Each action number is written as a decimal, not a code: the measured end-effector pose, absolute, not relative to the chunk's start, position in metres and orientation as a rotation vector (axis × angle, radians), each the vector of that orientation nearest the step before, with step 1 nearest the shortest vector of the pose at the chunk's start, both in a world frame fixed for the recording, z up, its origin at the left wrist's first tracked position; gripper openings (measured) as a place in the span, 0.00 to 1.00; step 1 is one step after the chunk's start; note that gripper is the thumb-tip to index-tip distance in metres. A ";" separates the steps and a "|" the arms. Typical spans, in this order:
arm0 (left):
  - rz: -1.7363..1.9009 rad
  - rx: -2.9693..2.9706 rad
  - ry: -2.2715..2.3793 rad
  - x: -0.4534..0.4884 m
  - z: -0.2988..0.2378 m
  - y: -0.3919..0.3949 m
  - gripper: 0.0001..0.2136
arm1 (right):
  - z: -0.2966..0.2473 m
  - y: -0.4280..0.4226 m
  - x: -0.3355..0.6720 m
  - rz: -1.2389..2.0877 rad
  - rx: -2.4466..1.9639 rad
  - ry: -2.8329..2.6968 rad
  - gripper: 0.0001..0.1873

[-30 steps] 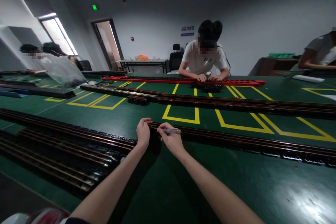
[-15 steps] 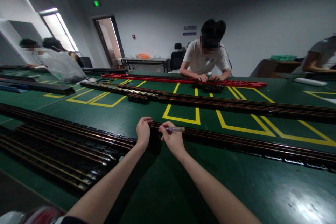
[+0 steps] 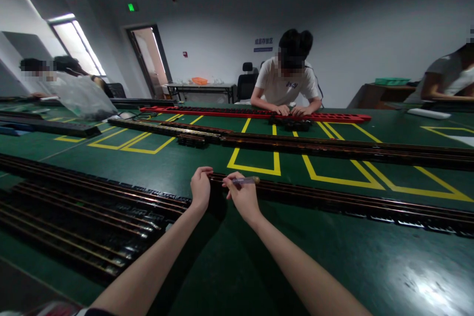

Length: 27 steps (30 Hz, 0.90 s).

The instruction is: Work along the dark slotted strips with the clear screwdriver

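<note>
A long black rail with copper-coloured strips (image 3: 296, 191) runs across the green table before me. My left hand (image 3: 201, 188) is closed over this rail, its fingers bent across the top and pressed together; the thumb is mostly hidden. Just to the right, my right hand (image 3: 242, 195) pinches a slim pen-like tool with a translucent purplish handle and amber end (image 3: 245, 180). The tool lies slanted, its thin end toward the left hand at the rail. That tip is too small to make out.
Several similar rails (image 3: 85, 222) lie at the left. Another long rail (image 3: 333, 147) crosses beyond my hands. Across the table a person (image 3: 289, 79) works at a red rail (image 3: 344, 118). A clear plastic bag (image 3: 83, 96) stands at the far left. Yellow tape (image 3: 255, 170) marks the green table (image 3: 296, 266).
The view has shifted slightly, so the background sits a little further left. Both hands keep nearly the same place and grip on the rail and the tool.
</note>
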<state>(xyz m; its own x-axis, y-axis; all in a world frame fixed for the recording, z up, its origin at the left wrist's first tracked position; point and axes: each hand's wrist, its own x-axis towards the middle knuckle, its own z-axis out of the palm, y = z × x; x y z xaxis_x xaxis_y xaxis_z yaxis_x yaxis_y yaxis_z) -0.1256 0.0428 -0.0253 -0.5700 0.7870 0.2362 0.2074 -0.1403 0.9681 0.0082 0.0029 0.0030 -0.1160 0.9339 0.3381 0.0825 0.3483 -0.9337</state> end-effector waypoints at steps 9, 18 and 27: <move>1.764 1.109 1.673 -0.126 -0.024 0.043 0.11 | 0.001 0.005 0.008 0.939 -0.979 -1.516 0.10; 1.777 1.116 1.667 -0.126 -0.027 0.045 0.10 | 0.001 0.005 0.008 0.929 -0.976 -1.514 0.11; 1.746 1.161 1.765 -0.120 -0.021 0.039 0.11 | 0.004 0.002 0.009 0.933 -1.013 -1.526 0.13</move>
